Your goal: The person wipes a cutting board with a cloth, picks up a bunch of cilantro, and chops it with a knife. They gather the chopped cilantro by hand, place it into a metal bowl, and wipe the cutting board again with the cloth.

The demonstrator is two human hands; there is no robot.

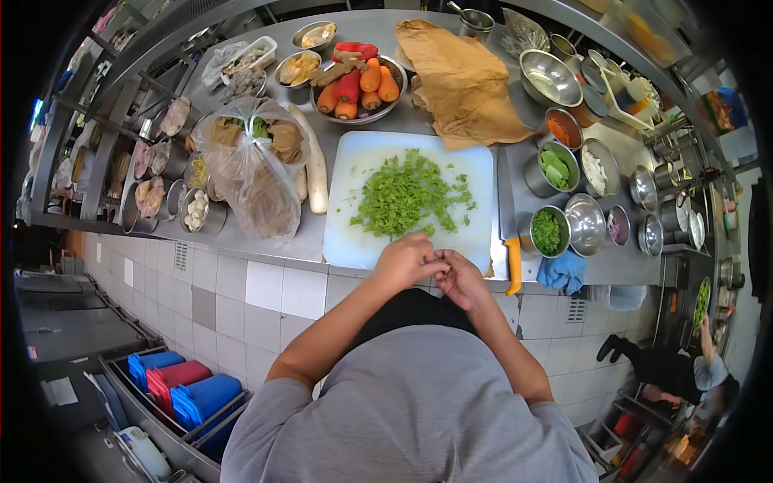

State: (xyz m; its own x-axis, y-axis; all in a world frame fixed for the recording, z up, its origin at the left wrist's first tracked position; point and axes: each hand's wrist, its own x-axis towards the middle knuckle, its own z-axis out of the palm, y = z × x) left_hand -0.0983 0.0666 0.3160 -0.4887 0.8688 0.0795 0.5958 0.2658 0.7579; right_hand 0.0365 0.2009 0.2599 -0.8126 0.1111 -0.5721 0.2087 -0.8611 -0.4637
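My left hand [407, 262] and my right hand [460, 278] meet at the near edge of a white cutting board [354, 173], fingertips pinched together around something small that I cannot make out. A loose heap of chopped green herbs [409, 193] covers the middle of the board, just beyond my hands. A knife with a yellow handle [513, 266] lies at the board's right edge, next to my right hand.
A bowl of carrots and red peppers [358, 84] and brown paper [463, 76] lie behind the board. A plastic bag of produce [254, 165] and a white radish [314, 165] sit left. Several steel bowls [585, 221] and a blue cloth [562, 272] stand right. Another person [684, 370] works at lower right.
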